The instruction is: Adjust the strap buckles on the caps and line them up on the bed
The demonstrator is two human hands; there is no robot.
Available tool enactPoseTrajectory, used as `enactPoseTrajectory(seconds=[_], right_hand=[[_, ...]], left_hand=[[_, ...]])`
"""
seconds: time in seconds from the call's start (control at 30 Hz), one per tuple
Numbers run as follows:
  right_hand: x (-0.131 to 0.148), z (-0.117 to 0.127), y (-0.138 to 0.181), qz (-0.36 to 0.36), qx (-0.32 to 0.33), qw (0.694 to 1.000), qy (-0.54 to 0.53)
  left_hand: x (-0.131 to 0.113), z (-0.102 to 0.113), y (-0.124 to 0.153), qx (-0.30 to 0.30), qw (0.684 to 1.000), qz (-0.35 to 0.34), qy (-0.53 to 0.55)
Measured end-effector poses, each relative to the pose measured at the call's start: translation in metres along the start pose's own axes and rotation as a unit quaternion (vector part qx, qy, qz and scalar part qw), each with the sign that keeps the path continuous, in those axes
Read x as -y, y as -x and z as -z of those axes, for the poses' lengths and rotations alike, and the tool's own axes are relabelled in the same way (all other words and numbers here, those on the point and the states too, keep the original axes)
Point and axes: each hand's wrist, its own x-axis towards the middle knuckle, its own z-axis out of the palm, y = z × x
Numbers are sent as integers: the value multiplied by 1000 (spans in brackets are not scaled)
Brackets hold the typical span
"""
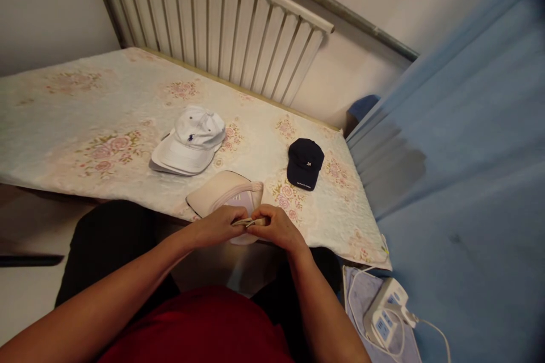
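Note:
A beige cap [208,191] lies at the near edge of the bed, brim pointing away to the left, its pinkish inside turned up towards me. My left hand [223,222] pinches one end of the cap's back strap. From the other side, my right hand [275,227] grips the strap's other end, and the fingertips of both hands almost meet. How the strap ends fasten is hidden by my fingers. Beyond the left hand sits a white baseball cap [191,139] with a small dark logo. A black baseball cap [305,163] rests beyond the right hand.
The caps are on a bed with a flowered cover [114,147]. Behind it stands a white radiator [230,22] against the wall. A blue curtain [460,181] hangs at the right. Below it, a white power strip [385,312] with cables lies on a cloth-covered surface.

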Motion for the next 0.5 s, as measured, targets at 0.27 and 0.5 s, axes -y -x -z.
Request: enactPoseTrajectory(seconds=[0.27, 0.5], right_hand=[[1, -5, 0, -13, 7, 1000, -14], [1, -6, -1, -5, 17, 1000, -20]], left_hand=[[1, -3, -3, 1, 1000, -15, -20], [3, -4, -2, 5, 1000, -17, -10]])
